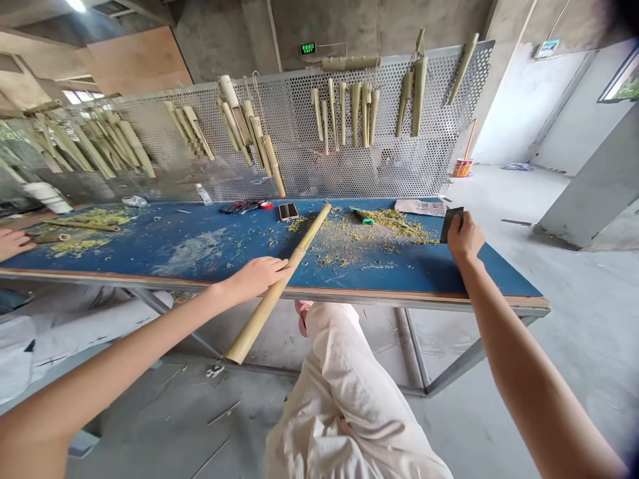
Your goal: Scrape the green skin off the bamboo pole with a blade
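Observation:
My left hand (257, 275) is closed around a long bamboo pole (294, 259) that lies slanted over the front edge of the blue workbench (200, 246); the pole's lower end hangs off toward the floor. My right hand (464, 236) grips a dark flat scraper blade (450, 223) near the bench's right end, beside a heap of yellow-green bamboo shavings (394, 223). My light trousered leg (344, 392) is under the bench edge.
A phone (288, 211), red tape roll (266, 205), green-handled tool (363, 217) and paper (422, 207) lie on the bench. Cut bamboo pieces hang on the perforated metal panel (299, 153) behind. Another person's hand (12, 243) works at the far left beside more shavings.

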Demonstrator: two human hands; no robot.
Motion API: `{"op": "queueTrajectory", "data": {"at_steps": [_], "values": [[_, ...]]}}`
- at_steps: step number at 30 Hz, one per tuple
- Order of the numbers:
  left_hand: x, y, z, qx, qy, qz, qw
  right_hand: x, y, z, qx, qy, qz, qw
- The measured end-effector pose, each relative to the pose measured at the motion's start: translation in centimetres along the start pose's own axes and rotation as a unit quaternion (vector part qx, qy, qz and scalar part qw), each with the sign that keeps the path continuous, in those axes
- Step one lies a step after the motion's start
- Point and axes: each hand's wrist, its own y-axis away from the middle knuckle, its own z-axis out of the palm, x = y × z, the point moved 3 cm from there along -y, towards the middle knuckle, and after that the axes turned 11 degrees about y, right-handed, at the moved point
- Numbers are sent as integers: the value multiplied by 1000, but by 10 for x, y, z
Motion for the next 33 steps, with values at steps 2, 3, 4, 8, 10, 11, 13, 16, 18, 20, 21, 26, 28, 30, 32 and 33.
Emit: {"op": "queueTrajectory", "data": {"at_steps": [2, 3, 4, 8, 10, 11, 13, 16, 18, 20, 21, 26, 28, 30, 32, 33], "values": [[7, -10, -5, -50, -11, -13, 999, 1, 1, 1, -7, 7, -1, 1000], [11, -17, -7, -72, -13, -39, 997, 2, 1, 2, -10, 10, -1, 1000], [14, -26, -9, -80, -10, -86, 993, 3, 1, 3, -13, 13, -2, 1000], [25, -67, -6, -84, 12, -249, 965, 2, 1, 4, -8, 22, -3, 1000], [24, -81, 1, -111, 42, -313, 942, 0, 2, 3, -4, 20, -10, 1000], [22, -86, 3, -116, 55, -329, 935, -1, 2, 3, -6, 20, -11, 1000], [13, -90, 7, -120, 80, -347, 927, -2, 2, 2, -13, 19, -14, 1000], [-8, -83, 9, -126, 109, -347, 923, -4, 1, 2, -8, 16, -19, 1000], [-23, -77, 5, -109, 105, -336, 930, -6, 1, 0, 5, 5, -25, 1000], [-37, -74, -5, -64, 78, -301, 948, -8, 2, -1, 14, -10, -25, 1000], [-42, -75, -11, -44, 65, -287, 955, -10, 2, -2, 16, -16, -22, 1000], [-42, -104, -27, 31, 15, -211, 977, -15, 3, -11, 50, -41, 20, 998], [-30, -125, -19, 55, 7, -213, 975, -12, 1, -14, 78, -49, 46, 995], [-16, -147, -3, 71, 29, -199, 977, -5, -1, -15, 94, -58, 64, 992], [-4, -166, 14, 87, 56, -201, 974, 2, -2, -15, 102, -67, 68, 990], [1, -173, 20, 97, 65, -201, 973, 4, -2, -14, 97, -68, 54, 991]]}}
